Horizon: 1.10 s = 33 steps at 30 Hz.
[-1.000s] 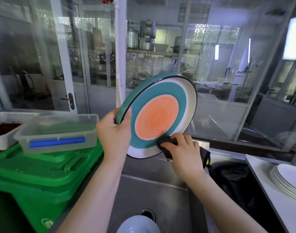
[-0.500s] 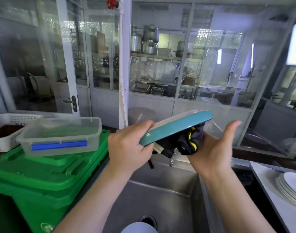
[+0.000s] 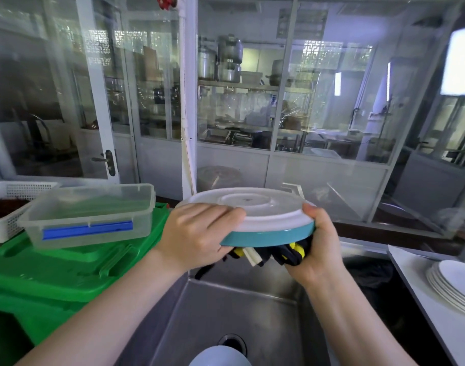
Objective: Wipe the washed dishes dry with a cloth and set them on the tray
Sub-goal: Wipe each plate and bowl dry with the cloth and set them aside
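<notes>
I hold a teal-rimmed plate point(image 3: 263, 210) face down over the steel sink point(image 3: 242, 307), its white underside turned up. My left hand point(image 3: 197, 233) grips the plate's left edge, thumb on top. My right hand point(image 3: 318, 241) cups the right edge from below and presses a dark cloth with yellow and white trim point(image 3: 276, 253) against the hidden face. Part of the cloth hangs down beneath the plate. A pale dish point(image 3: 218, 356) lies at the bottom of the sink near the drain.
A stack of white plates point(image 3: 455, 283) sits on the white counter point(image 3: 421, 291) at right. Left of the sink is a green bin lid point(image 3: 67, 270) carrying a clear plastic box point(image 3: 91, 215), with a white basket point(image 3: 4, 207) behind. Glass partitions stand ahead.
The plate went from upright with its orange and teal face toward me to flipped face down. My right hand with the cloth moved from the front face to under the plate's right edge.
</notes>
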Available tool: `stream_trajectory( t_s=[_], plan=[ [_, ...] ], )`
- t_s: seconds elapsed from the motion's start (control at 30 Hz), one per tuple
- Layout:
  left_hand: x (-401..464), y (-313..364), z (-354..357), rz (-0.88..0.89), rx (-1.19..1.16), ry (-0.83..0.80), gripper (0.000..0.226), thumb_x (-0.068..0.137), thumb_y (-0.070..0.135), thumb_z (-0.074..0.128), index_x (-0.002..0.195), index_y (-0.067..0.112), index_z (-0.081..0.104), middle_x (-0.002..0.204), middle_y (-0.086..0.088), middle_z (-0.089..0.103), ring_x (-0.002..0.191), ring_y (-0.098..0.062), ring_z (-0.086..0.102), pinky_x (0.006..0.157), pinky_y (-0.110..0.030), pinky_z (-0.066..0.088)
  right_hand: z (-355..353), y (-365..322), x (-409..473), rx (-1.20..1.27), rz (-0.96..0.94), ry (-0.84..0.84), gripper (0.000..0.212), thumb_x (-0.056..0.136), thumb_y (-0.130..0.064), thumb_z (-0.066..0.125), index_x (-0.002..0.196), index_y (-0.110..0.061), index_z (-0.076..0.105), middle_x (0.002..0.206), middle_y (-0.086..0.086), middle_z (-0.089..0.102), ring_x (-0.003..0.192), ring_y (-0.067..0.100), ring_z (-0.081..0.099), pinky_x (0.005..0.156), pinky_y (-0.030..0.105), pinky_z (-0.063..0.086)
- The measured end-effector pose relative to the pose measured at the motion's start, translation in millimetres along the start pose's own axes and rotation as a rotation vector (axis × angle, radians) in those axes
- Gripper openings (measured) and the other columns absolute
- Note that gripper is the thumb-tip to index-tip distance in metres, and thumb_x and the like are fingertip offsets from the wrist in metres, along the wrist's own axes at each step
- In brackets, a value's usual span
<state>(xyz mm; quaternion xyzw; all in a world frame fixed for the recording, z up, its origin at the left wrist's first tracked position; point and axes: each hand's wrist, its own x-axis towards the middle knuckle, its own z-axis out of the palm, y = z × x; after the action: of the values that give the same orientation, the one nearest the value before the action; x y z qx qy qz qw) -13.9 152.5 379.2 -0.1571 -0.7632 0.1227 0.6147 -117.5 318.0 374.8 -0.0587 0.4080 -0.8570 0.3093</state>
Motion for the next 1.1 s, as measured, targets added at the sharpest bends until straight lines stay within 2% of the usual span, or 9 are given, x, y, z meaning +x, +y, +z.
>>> stream_trajectory(
  t_s=[0.07, 0.17, 0.27, 0.37, 0.47, 0.57, 0.7, 0.87, 1.1],
  plan=[
    [-6, -8, 4, -0.027, -0.007, -0.037, 0.01, 0.074, 0.02, 0.076, 0.076, 0.011, 0.074, 0.076, 0.001, 0.073, 0.067, -0.017, 0.07, 0.056, -0.031, 0.056, -1, 6, 1, 0.023, -0.025, 0.021, 0.037, 0.08, -0.039, 0.061, 0.103, -0.011, 0.066, 0.077, 0.011, 0.072, 0.06, 0.029, 0.068, 0.05, 0.033, 0.051],
    [-21, -18, 3, -0.141, -0.16, -0.256, 0.062, 0.072, 0.063, 0.067, 0.103, 0.01, 0.072, 0.113, -0.003, 0.07, 0.11, -0.019, 0.063, 0.093, -0.039, 0.052, -3, 9, 1, 0.033, -0.08, -0.004, 0.04, 0.081, -0.038, 0.061, 0.11, -0.012, 0.064, 0.085, 0.013, 0.074, 0.065, 0.029, 0.07, 0.047, 0.033, 0.051],
    [-28, -15, -2, -0.626, -0.533, -0.361, 0.081, 0.065, 0.087, 0.045, 0.128, 0.037, 0.053, 0.143, 0.023, 0.044, 0.143, -0.012, 0.027, 0.116, -0.024, 0.022, -11, 4, 4, 0.005, -0.146, -0.002, 0.04, 0.08, -0.042, 0.061, 0.111, -0.017, 0.066, 0.091, 0.01, 0.074, 0.073, 0.028, 0.071, 0.06, 0.035, 0.052],
    [-15, -22, -4, -1.565, -1.031, -0.05, 0.034, 0.075, 0.073, 0.053, 0.1, 0.052, 0.062, 0.097, 0.036, 0.064, 0.118, -0.014, 0.053, 0.095, -0.027, 0.04, -15, -1, 6, -0.001, -0.181, 0.011, 0.044, 0.074, -0.045, 0.066, 0.111, -0.02, 0.067, 0.098, 0.008, 0.074, 0.083, 0.027, 0.072, 0.074, 0.04, 0.054],
    [-7, -40, 2, -1.918, -1.43, -0.11, 0.042, 0.069, 0.06, 0.065, 0.095, 0.029, 0.073, 0.094, 0.001, 0.073, 0.088, -0.025, 0.066, 0.084, -0.041, 0.048, -16, -3, 6, -0.033, -0.205, -0.01, 0.058, 0.059, -0.047, 0.071, 0.111, -0.021, 0.066, 0.098, 0.007, 0.075, 0.084, 0.027, 0.073, 0.063, 0.039, 0.058],
    [1, -47, 4, -1.97, -1.384, -0.099, 0.033, 0.076, 0.045, 0.068, 0.098, 0.02, 0.071, 0.09, -0.008, 0.075, 0.075, -0.027, 0.072, 0.073, -0.042, 0.055, -15, -1, 4, -0.118, -0.175, 0.005, 0.068, 0.043, -0.051, 0.073, 0.103, -0.021, 0.068, 0.086, 0.004, 0.075, 0.069, 0.022, 0.072, 0.047, 0.031, 0.052],
    [11, -41, 4, -1.949, -1.363, 0.038, 0.019, 0.08, 0.027, 0.068, 0.093, 0.013, 0.069, 0.08, -0.01, 0.075, 0.064, -0.026, 0.072, 0.049, -0.037, 0.056, -17, -4, 12, -0.185, -0.155, -0.004, 0.08, 0.039, -0.068, 0.08, 0.107, -0.028, 0.072, 0.098, 0.003, 0.075, 0.084, 0.023, 0.073, 0.056, 0.033, 0.056],
    [20, -27, -2, -1.71, -1.248, 0.281, 0.038, 0.056, 0.014, 0.08, 0.092, 0.009, 0.068, 0.079, -0.008, 0.075, 0.069, -0.024, 0.071, 0.055, -0.034, 0.056, -26, 4, 31, -0.163, 0.008, 0.15, 0.08, 0.051, -0.098, 0.034, 0.074, -0.031, 0.072, 0.069, 0.007, 0.071, 0.055, 0.027, 0.067, 0.05, 0.037, 0.053],
    [18, -11, -10, -1.627, -1.121, 0.315, 0.021, 0.078, 0.004, 0.071, 0.073, 0.024, 0.072, 0.073, -0.003, 0.074, 0.064, -0.02, 0.071, 0.054, -0.033, 0.058, -39, 16, 39, -0.072, 0.109, 0.142, 0.048, 0.078, -0.066, 0.059, 0.068, -0.019, 0.064, 0.063, 0.003, 0.063, 0.05, 0.024, 0.055, 0.046, 0.028, 0.045]
  ],
)
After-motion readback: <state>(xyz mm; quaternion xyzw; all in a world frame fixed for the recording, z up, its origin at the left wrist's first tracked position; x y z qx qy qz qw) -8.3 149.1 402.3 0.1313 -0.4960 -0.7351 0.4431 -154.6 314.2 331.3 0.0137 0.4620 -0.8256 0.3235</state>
